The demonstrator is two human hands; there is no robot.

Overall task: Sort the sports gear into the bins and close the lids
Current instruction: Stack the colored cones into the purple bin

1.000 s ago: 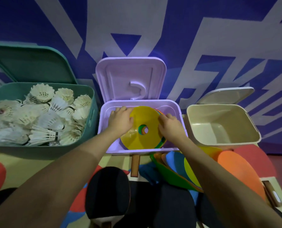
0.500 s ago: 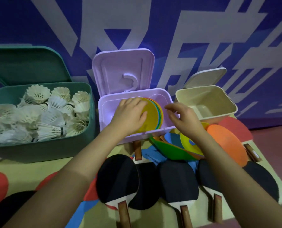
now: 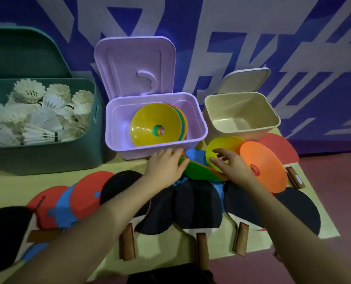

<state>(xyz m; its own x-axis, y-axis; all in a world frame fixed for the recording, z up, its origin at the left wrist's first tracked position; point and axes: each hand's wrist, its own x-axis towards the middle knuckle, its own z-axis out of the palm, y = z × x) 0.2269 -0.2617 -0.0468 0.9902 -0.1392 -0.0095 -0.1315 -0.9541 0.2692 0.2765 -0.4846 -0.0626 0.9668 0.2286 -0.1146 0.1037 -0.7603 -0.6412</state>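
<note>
So far, shuttlecocks [image 3: 33, 117] and some cones [image 3: 158, 125] were binned; my left hand [image 3: 166, 168] gripped the green cone [image 3: 199, 171], right hand [image 3: 229, 163] lay open; paddles [image 3: 197, 206], lids remained.

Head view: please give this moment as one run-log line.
left hand on green cone | right hand on yellow cone | purple bin open

Both hands [image 3: 166, 167] on cones [image 3: 199, 173], purple bin [image 3: 201, 128] open

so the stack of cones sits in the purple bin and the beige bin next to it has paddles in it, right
Not quite. The head view shows the stack of cones in the purple bin, but the beige bin beside it holds nothing; the paddles lie on the mat in front.
</note>
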